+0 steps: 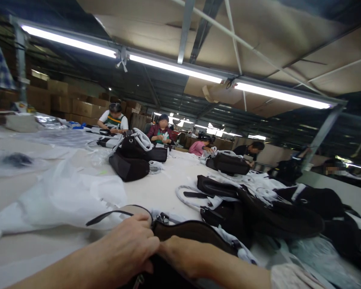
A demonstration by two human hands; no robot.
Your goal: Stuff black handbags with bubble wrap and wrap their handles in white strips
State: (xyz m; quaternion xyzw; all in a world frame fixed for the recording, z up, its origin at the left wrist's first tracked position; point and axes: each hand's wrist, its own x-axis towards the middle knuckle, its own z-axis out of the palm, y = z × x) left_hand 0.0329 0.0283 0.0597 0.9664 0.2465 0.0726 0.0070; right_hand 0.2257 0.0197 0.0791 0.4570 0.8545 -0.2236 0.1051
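A dark brown handbag (195,233) with a black rim lies right in front of me at the lower edge of the view. Its top is open, and pale wrapping covers parts of its handles. My left hand (135,241) is closed on the bag's near rim, beside a thin black strap (108,216) that sticks out to the left. Against it, my right hand (183,253) is also closed on the rim, its fingertips hidden behind the left hand. The lower part of the bag is cut off by the frame.
Several dark bags (267,208) with wrapped handles are heaped at right, beside clear plastic (325,257). More bags (132,160) stand farther back on the white table (171,196). White wrapping sheets (69,192) lie at left. Several co-workers (161,132) are across the table under tube lights.
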